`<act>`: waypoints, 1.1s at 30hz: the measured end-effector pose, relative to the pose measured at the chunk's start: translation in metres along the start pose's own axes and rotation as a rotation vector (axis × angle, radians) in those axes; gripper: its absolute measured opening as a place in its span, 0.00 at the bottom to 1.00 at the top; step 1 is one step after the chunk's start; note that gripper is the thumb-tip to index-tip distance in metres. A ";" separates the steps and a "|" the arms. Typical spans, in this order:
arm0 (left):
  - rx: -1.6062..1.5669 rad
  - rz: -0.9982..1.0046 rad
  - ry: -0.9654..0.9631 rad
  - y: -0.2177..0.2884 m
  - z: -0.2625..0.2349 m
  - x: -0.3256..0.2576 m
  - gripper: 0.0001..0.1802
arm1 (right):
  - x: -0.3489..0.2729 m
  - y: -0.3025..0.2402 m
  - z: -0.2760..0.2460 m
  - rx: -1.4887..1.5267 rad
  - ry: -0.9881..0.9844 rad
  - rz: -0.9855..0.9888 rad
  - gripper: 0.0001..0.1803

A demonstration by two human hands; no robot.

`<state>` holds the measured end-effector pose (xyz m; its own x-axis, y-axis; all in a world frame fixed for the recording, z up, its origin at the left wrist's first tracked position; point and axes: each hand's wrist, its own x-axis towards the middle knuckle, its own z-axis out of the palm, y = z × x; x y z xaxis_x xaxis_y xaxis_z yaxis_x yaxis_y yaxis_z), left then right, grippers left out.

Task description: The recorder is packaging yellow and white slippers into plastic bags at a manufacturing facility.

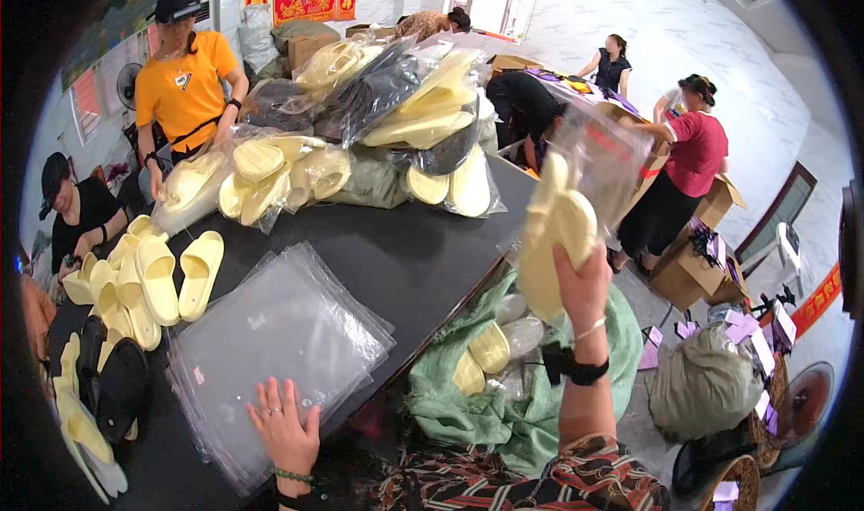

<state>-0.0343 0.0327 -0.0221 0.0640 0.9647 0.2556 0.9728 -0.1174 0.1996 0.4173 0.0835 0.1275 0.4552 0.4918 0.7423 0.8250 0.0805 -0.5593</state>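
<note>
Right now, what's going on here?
The right hand holds up pale yellow slippers in or beside a clear bag; the left hand lies on a stack of plastic sleeves. Loose slippers sit on the table at left, bagged slippers heaped at its far side. A co-worker in orange touches one.

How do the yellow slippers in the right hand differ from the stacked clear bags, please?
The yellow slippers are held up in the right hand, while the stacked clear bags lie flat on the table under the left hand. The slippers are opaque with rounded ends; the bags are see-through with straight edges. Each is touched by one hand.
</note>
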 end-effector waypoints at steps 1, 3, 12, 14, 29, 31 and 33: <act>-0.007 0.010 0.009 0.001 0.002 0.001 0.35 | 0.011 -0.020 0.003 0.008 -0.009 -0.035 0.18; 0.001 0.004 0.030 -0.002 0.004 -0.003 0.35 | 0.021 -0.072 0.024 0.077 -0.083 -0.088 0.19; -0.014 -0.020 0.025 0.000 0.001 -0.005 0.35 | -0.041 -0.245 0.126 0.344 -0.143 -0.722 0.14; -0.013 0.005 -0.003 -0.001 0.006 -0.002 0.34 | -0.094 -0.270 0.127 0.453 -0.523 -0.810 0.30; -0.063 0.006 0.185 -0.004 0.003 -0.004 0.31 | -0.136 -0.207 0.190 0.254 -0.908 -0.455 0.24; -0.033 -0.029 0.110 -0.001 -0.003 -0.004 0.32 | -0.150 -0.182 0.210 0.240 -1.049 -0.379 0.28; -0.017 -0.042 0.047 0.000 -0.003 -0.002 0.33 | -0.168 -0.163 0.223 0.218 -1.184 -0.293 0.31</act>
<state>-0.0351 0.0298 -0.0203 0.0125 0.9568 0.2905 0.9704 -0.0817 0.2272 0.1319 0.1808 0.0116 -0.4134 0.9022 0.1230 0.7202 0.4066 -0.5621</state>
